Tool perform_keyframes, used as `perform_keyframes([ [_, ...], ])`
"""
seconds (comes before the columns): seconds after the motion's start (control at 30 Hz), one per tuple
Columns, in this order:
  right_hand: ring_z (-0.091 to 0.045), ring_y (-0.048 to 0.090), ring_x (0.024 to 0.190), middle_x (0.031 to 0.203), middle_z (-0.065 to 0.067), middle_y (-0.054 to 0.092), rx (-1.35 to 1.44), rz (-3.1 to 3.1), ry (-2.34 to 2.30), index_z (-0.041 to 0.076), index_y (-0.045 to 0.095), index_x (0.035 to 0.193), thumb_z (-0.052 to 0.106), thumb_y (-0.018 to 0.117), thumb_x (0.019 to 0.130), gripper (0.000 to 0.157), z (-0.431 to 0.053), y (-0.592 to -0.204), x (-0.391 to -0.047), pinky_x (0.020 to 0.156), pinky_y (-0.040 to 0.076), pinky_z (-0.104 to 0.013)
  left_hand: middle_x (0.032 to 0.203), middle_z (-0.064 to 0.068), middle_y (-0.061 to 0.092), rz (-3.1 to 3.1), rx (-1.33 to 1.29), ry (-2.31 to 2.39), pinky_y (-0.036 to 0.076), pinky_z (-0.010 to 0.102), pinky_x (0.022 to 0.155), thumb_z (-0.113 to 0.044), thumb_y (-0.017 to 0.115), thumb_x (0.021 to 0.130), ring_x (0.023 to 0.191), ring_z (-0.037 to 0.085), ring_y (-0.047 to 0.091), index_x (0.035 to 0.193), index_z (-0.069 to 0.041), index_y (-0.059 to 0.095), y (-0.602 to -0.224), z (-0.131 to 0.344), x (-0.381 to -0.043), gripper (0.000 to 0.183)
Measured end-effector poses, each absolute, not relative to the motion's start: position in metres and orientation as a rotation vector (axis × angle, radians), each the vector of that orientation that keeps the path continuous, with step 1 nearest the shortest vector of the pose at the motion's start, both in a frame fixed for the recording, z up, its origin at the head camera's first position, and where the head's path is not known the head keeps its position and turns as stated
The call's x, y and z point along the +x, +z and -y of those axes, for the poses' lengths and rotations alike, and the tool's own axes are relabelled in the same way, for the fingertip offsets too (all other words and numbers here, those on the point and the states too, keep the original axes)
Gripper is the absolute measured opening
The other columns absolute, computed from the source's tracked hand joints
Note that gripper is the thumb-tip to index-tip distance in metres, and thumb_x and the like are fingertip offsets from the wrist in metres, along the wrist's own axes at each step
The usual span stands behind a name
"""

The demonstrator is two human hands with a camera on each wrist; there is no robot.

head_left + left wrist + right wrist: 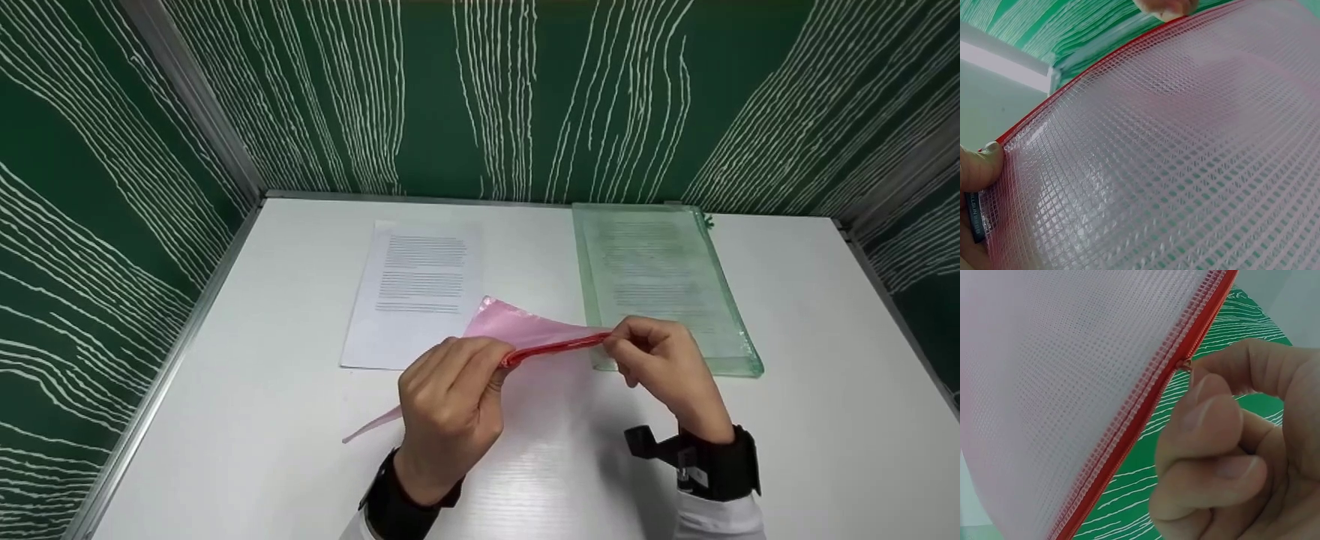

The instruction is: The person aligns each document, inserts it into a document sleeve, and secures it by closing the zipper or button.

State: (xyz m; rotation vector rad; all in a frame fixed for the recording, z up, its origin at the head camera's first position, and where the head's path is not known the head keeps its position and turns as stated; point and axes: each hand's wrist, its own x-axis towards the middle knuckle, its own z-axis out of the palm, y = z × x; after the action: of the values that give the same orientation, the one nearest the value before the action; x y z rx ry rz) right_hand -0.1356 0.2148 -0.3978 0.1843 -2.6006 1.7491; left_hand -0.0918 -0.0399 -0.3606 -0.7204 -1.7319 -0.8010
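A pink mesh zipper pouch (pixel 517 322) is held up over the table, its red zipper edge towards me. My left hand (pixel 450 405) grips one end of that edge, and in the left wrist view its thumb (pixel 981 167) presses on the mesh near a dark label. Along the same edge, my right hand (pixel 667 367) pinches the small zipper pull (pixel 1185 364) between thumb and forefinger. The red zipper (pixel 1154 402) stretches taut between both hands. In the head view the left hand hides part of the pouch.
A printed sheet of paper (pixel 420 277) lies behind the pouch on the white table (pixel 247 420). At the right lies a green translucent zipper pouch (pixel 667 300) with printed paper inside. Green panels (pixel 427 105) with white wavy lines border the table.
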Motion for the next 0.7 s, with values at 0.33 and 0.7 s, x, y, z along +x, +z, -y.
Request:
perform_keyframes([
  [0.33, -0.017, 0.051, 0.053, 0.057, -0.004, 0.051, 0.16, 2.597, 1.753, 0.003, 0.066, 0.075, -0.001, 0.064, 0.093, 0.019, -0.2167, -0.3988, -0.1368, 0.051, 0.035, -0.028, 0.079, 0.005, 0.068, 1.733, -0.713, -0.853, 0.052, 0.026, 0.056, -0.012, 0.069, 0.098, 0.062, 0.016, 0.061, 0.091, -0.001, 0.072, -0.3601, 0.0418, -0.0928, 0.014],
  [0.7, -0.014, 0.051, 0.052, 0.058, -0.002, 0.052, 0.103, 2.586, 1.785, -0.001, 0.066, 0.078, 0.0, 0.064, 0.094, 0.016, -0.2169, -0.4018, -0.1408, 0.052, 0.041, -0.027, 0.077, 0.005, 0.068, 1.694, -0.703, -0.813, 0.049, 0.025, 0.054, -0.013, 0.068, 0.099, 0.06, 0.015, 0.057, 0.089, -0.001, 0.072, -0.3592, 0.0413, -0.0919, 0.016],
])
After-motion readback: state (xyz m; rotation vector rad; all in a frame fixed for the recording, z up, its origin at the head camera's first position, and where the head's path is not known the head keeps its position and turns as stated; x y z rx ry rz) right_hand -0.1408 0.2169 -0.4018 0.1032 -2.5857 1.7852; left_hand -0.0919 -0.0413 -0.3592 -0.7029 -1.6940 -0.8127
